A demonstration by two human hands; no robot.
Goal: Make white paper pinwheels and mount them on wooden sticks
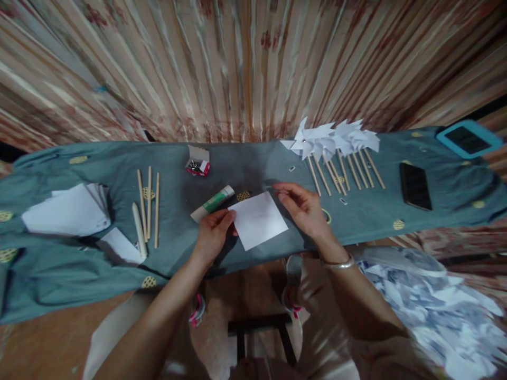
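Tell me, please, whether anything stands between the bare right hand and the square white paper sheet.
Nothing visible does: only blue-green patterned cloth shows between the bare right hand and the square white paper sheet. The green-and-white cylindrical tube lies beside the bare left hand, outside that gap.

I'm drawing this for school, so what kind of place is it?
Probably a craft corner, maybe at home: paper pinwheels lie on a cloth-covered table in front of patterned curtains.
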